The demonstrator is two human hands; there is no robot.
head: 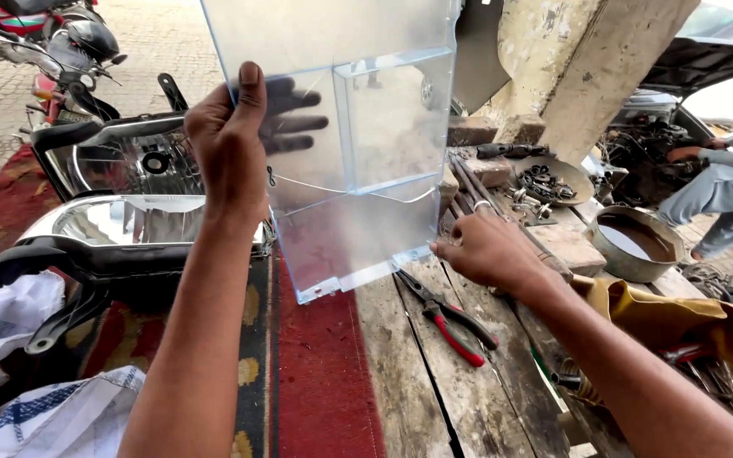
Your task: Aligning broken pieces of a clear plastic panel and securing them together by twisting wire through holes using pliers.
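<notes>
Nearest you, pliers [454, 322] lie on the wooden bench [434, 399]. Your right hand [489, 250], fingers curled, pinches the clear plastic panel's [358, 161] near right corner. Your left hand [235, 140] clamps its left edge, thumb in front, fingers spread behind. The panel stands upright, long axis vertical, before the headlights [129, 161].

No labels, signs or screens are showing anywhere in the view. The only packaging is lying at the lower left: a white woven sack with blue stripes [53, 416], crumpled on the red carpet, and a rumpled white plastic bag [2, 318] sitting just above it beside the black headlight housing.
</notes>
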